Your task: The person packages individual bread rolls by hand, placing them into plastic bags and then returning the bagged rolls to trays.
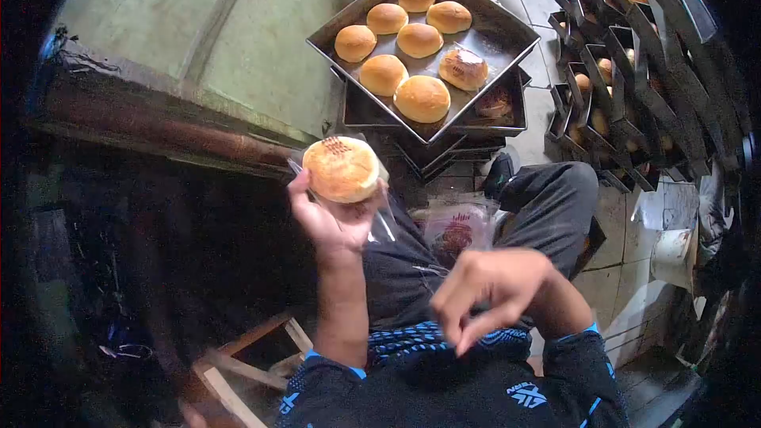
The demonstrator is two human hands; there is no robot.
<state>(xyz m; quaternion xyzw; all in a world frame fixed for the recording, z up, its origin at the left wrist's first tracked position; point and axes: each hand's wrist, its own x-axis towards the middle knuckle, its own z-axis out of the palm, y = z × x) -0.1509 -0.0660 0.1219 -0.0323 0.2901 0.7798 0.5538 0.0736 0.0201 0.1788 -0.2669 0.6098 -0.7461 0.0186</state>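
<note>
My left hand is closed around a round golden bun in a clear plastic bag. Dark printing on the bag shows over the bun's top, and loose film hangs down beside my fingers. Over my lap, my right hand is slightly blurred, its fingers curled and the thumb and index tips brought together in a pinch. Whether anything small is between those tips I cannot make out. Just beyond it, a pile of clear printed bags lies between my legs.
Ahead, a metal tray holds several bare buns and one bagged bun. More trays are stacked beneath it. Trays of buns stand at the right. A greenish panel borders the left, above a wooden frame.
</note>
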